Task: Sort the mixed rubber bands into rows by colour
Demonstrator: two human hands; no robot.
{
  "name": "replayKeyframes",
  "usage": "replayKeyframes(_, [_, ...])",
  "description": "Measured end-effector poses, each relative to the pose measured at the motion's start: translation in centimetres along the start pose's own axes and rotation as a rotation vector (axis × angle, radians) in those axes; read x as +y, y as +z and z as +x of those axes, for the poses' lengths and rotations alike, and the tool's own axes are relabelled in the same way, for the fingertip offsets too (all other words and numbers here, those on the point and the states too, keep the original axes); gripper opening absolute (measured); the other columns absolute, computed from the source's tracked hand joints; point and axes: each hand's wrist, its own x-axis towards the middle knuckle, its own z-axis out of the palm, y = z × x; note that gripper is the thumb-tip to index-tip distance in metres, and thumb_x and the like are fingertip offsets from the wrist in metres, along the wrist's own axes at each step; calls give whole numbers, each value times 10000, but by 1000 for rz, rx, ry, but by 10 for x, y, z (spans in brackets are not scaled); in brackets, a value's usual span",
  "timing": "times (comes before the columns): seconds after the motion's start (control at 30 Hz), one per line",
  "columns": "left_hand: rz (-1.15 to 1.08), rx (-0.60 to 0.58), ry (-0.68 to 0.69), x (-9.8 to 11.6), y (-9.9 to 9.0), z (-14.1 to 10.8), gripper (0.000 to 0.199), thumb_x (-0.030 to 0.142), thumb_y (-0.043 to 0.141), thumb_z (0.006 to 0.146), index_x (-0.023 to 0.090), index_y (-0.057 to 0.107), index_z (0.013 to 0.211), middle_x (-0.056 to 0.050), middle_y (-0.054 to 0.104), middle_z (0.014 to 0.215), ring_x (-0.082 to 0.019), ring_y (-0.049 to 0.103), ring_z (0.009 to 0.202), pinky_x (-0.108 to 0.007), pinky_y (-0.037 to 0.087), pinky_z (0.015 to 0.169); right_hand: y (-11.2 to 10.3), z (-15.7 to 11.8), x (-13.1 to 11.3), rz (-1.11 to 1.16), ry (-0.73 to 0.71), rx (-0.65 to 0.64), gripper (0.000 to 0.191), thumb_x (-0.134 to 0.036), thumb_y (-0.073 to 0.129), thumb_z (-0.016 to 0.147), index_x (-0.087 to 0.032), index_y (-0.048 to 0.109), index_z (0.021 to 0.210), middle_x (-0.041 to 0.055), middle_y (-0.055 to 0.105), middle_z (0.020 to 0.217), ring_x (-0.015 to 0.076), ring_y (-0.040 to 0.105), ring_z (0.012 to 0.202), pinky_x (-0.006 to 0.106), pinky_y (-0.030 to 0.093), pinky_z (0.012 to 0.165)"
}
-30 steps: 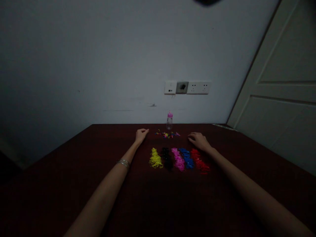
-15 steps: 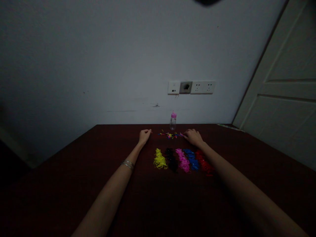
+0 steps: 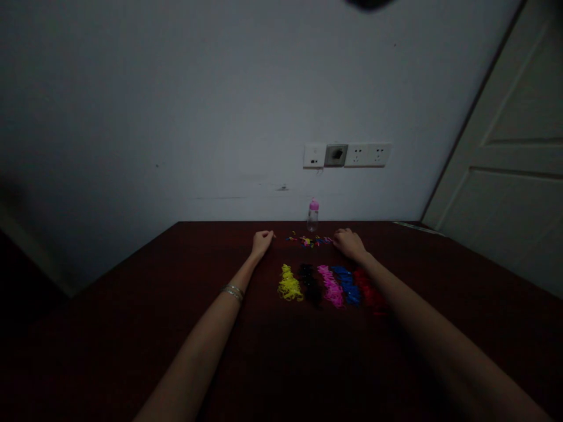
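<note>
I'm seeing a reddish table (image 3: 281, 357) bearing a yellow pile (image 3: 289, 285), black pile (image 3: 310, 286), pink pile (image 3: 331, 287), blue pile (image 3: 347, 285), red pile (image 3: 368, 290), multicoloured pieces (image 3: 308, 241) and an upright bottle (image 3: 312, 218).

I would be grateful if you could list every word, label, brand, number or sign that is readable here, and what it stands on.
No text can be read.
Clear bottle with pink cap: any print is too small and dim to read.
Wall socket panel: no legible lettering.
Thin strip at the table's back edge: too blurred to tell whether it bears markings.
</note>
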Motion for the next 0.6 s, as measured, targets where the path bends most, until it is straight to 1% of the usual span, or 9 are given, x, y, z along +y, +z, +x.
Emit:
replayKeyframes(0.07, [0, -1, -4, -2, 0, 1, 307, 325, 457, 746, 139, 675, 636, -24, 625, 598, -153, 578, 651, -226, 392, 608, -1, 1, 2, 16, -1, 3, 277, -279, 426, 869, -168, 678, 904, 132, 605, 1115, 259, 514, 1008, 358, 439, 798])
replayKeyframes(0.17, [-11, 0, -7, -1, 0, 1, 306, 329, 462, 742, 138, 677, 636, -22, 626, 593, -149, 573, 639, -226, 393, 605, -5, 0, 5, 109, -26, 17, 247, -281, 459, 855, -177, 680, 895, 109, 604, 1135, 236, 515, 1023, 316, 432, 831])
replayKeyframes(0.3, [-17, 9, -31, 4, -1, -2, 308, 335, 471, 739, 139, 683, 632, -26, 620, 566, -152, 569, 621, -233, 399, 608, -15, -13, 6, 267, -179, 52, 231, -274, 476, 844, -182, 686, 870, 92, 602, 1133, 218, 511, 1056, 308, 401, 911])
replayKeyframes(0.43, [-22, 9, -42, 9, -2, -5, 313, 346, 477, 738, 133, 686, 645, -27, 617, 558, -154, 567, 612, -238, 402, 609, -27, -38, -2, 384, -338, -15, 227, -309, 490, 837, -201, 689, 848, 80, 588, 1147, 225, 500, 1086, 342, 400, 934])
replayKeyframes(0.5, [-20, 1, -39, 10, -2, -6, 312, 347, 479, 736, 132, 687, 646, -29, 619, 563, -155, 567, 612, -240, 404, 612, -34, -51, -8, 421, -407, -51, 236, -326, 483, 845, -213, 690, 845, 73, 584, 1153, 220, 496, 1095, 342, 402, 936])
replayKeyframes(0.6, [-6, -5, -32, 9, -3, -6, 309, 347, 483, 733, 133, 687, 643, -31, 623, 571, -155, 568, 615, -242, 406, 621, -42, -65, -18, 439, -440, -99, 238, -321, 478, 853, -221, 694, 845, 70, 588, 1148, 213, 506, 1086, 334, 408, 930])
